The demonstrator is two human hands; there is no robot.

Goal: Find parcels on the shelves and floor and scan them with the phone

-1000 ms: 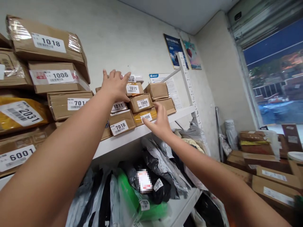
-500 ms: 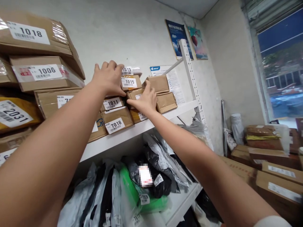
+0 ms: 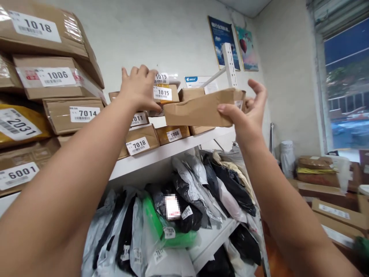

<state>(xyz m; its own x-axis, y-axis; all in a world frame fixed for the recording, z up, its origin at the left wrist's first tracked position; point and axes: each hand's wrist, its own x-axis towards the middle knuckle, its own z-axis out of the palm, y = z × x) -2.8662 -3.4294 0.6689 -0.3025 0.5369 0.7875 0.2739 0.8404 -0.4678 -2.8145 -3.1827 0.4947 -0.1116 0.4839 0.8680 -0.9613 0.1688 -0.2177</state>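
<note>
My left hand (image 3: pixel 140 90) is at the stack on the white shelf (image 3: pixel 129 167), its fingers curved against the left side of a small cardboard box labelled 1015 (image 3: pixel 174 92). The thumb is at that box's lower front corner; the far fingertips are partly hidden. On top lies a parcel labelled 1019 (image 3: pixel 173 79). My right hand (image 3: pixel 249 111) grips the right end of a long, flat cardboard box (image 3: pixel 196 111), thumb on the near face and fingers behind. This box is held in front of the stack, above a yellowish parcel labelled 1008 (image 3: pixel 165 136) and beside a box labelled 7018 (image 3: pixel 150 140).
Large boxes labelled 1018 (image 3: pixel 66 38) and 1006 (image 3: pixel 31 82) are stacked at left. Below, bagged parcels, one green (image 3: pixel 184 238), crowd the lower shelf (image 3: pixel 213 238). A perforated white upright (image 3: pixel 229 63) rises at the shelf's right end. More cartons (image 3: pixel 340 213) lie at right.
My right hand has pulled the flat box out of the stack and moved right with it, uncovering the 1008 parcel. My left hand stays at the stack.
</note>
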